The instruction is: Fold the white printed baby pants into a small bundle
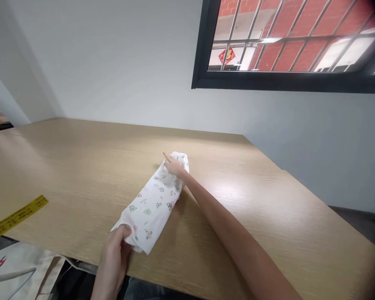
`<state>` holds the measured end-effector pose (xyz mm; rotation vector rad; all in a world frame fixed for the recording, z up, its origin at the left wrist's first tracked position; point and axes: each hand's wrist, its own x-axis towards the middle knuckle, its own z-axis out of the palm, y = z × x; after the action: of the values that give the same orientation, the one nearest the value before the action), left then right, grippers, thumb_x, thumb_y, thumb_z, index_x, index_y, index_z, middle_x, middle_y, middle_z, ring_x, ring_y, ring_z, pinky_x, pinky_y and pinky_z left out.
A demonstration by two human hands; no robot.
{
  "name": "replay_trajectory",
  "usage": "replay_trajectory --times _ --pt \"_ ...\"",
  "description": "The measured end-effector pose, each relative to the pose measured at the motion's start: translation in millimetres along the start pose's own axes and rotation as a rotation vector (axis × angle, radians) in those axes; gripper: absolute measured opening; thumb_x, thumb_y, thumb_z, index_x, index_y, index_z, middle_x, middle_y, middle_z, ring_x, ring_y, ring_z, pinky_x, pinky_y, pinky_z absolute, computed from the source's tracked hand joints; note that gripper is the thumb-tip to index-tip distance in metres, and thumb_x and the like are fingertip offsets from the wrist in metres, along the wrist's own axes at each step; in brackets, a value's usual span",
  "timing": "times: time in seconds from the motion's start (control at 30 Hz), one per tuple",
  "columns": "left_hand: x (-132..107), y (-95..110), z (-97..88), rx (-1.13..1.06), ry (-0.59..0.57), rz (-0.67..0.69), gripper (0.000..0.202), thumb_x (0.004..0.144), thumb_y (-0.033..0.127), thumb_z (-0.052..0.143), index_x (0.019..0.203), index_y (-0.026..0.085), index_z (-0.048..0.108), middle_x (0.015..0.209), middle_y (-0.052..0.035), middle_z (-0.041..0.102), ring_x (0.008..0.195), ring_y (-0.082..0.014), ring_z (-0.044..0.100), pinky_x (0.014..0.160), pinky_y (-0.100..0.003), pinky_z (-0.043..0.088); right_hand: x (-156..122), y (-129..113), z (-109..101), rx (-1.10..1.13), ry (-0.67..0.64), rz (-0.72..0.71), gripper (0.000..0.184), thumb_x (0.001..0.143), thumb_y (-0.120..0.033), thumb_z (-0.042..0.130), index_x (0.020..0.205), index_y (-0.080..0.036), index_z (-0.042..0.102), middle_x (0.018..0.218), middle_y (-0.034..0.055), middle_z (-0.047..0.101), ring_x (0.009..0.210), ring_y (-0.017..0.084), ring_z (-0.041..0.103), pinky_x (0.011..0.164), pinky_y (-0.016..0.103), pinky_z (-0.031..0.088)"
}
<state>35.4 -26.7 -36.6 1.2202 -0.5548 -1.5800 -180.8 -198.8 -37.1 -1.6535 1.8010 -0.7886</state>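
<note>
While our left hand [114, 246] clamps one oblong printed cloth's [156, 202] near end, our right hand [175, 166], fingers apart, touches its far end.

Near the centre of the frame, a white cloth [153, 204] printed with small green and pink figures slanted across the wooden table [81, 166]. The left hand [117, 243], at bottom centre-left, gripped its near end, thumb on top. The right hand [175, 166], its forearm reaching in from the lower right, lay over the far end with one finger pointing outward (whether it pinched the fabric was hard to tell). A yellow strip [17, 218] with dark markings ran along the left edge, above a pale bag [21, 266] at lower left. A dark-framed, barred window [278, 81] filled the upper right.
</note>
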Motion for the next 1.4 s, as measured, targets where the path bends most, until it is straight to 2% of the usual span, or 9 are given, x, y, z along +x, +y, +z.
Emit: replay_trajectory --times 0.07,0.2,0.37,0.43,0.53,0.67,0.87,1.2,1.4 --pt "1 2 -11.3 0.243 0.011 0.037 0.029 0.045 0.037 0.060 0.053 0.014 0.046 0.058 -0.0004 0.047 0.058 -0.0122 0.042 0.052 -0.020 0.039 -5 0 7 -0.189 0.061 -0.025 0.063 0.081 -0.021 0.036 0.141 -0.032 0.019 0.142 -0.0042 0.017 0.129 0.032 0.011 0.103 0.053 0.007" --pt "0 8 -24.9 0.813 0.059 0.217 0.044 0.061 0.058 0.043 0.050 0.016 0.039 0.066 -0.0056 0.049 0.070 -0.0190 0.046 0.068 -0.030 0.040 -10 11 12 -0.527 0.182 -0.125 0.056 0.086 -0.024 0.030 0.141 -0.033 0.019 0.142 0.0002 0.019 0.123 0.027 0.024 0.097 0.052 0.021" --pt "3 8 -22.8 1.186 0.232 0.567 0.034 0.072 0.048 0.039 0.077 0.016 0.049 0.090 -0.0090 0.046 0.093 -0.0258 0.046 0.086 -0.045 0.038 -15 32 -1 -0.666 0.215 -0.128 0.049 0.091 -0.030 0.024 0.139 -0.034 0.021 0.141 0.0090 0.017 0.123 0.030 0.025 0.092 0.058 0.019" --pt "7 3 -19.1 1.188 0.121 0.756 0.035 0.075 0.040 0.040 0.099 0.016 0.050 0.106 -0.0109 0.045 0.103 -0.0249 0.043 0.090 -0.045 0.038 -20 37 -10 -0.653 0.229 -0.113 0.047 0.090 -0.030 0.025 0.137 -0.029 0.026 0.138 0.0103 0.023 0.122 0.028 0.028 0.094 0.055 0.020" --pt "11 -7 -12.6 1.214 -0.240 0.956 0.039 0.081 0.025 0.034 0.118 0.025 0.048 0.125 -0.0068 0.037 0.113 -0.0200 0.039 0.094 -0.040 0.039 -28 43 -23 -0.629 0.260 -0.095 0.039 0.089 -0.028 0.030 0.127 -0.022 0.036 0.130 0.0106 0.033 0.112 0.024 0.037 0.094 0.048 0.025" --pt "6 -20 -3.3 1.285 -0.440 0.867 0.031 0.080 0.017 0.036 0.091 0.027 0.062 0.121 -0.0029 0.040 0.105 -0.0175 0.045 0.089 -0.034 0.043 -35 53 -37 -0.751 0.213 -0.128 0.028 0.091 -0.027 0.029 0.111 -0.014 0.045 0.116 0.0116 0.044 0.101 0.023 0.042 0.086 0.045 0.031" --pt "-7 -25 8.5 1.237 -0.525 0.779 0.016 0.075 0.012 0.037 0.079 0.019 0.050 0.109 -0.0030 0.046 0.106 -0.0157 0.045 0.086 -0.030 0.043 -37 66 -51 -0.768 0.121 -0.240 0.025 0.093 -0.025 0.030 0.108 -0.015 0.046 0.115 0.0094 0.046 0.104 0.020 0.040 0.088 0.042 0.029" --pt "-15 -19 18.7 1.096 -0.337 1.034 0.013 0.086 0.022 0.034 0.087 0.021 0.047 0.097 -0.0017 0.047 0.088 -0.0086 0.049 0.071 -0.016 0.042 -42 56 -71 -0.532 0.052 -0.156 0.031 0.088 -0.020 0.036 0.116 -0.017 0.048 0.122 0.0057 0.044 0.112 0.019 0.040 0.096 0.035 0.029" --pt "-9 -20 17.9 1.188 -0.226 0.833 0.016 0.081 0.022 0.029 0.076 0.018 0.043 0.084 -0.0044 0.043 0.073 -0.0131 0.047 0.067 -0.024 0.042 -32 71 -71 -0.576 0.130 -0.204 0.032 0.084 -0.014 0.039 0.113 -0.014 0.054 0.120 0.0063 0.047 0.111 0.019 0.040 0.095 0.029 0.032"
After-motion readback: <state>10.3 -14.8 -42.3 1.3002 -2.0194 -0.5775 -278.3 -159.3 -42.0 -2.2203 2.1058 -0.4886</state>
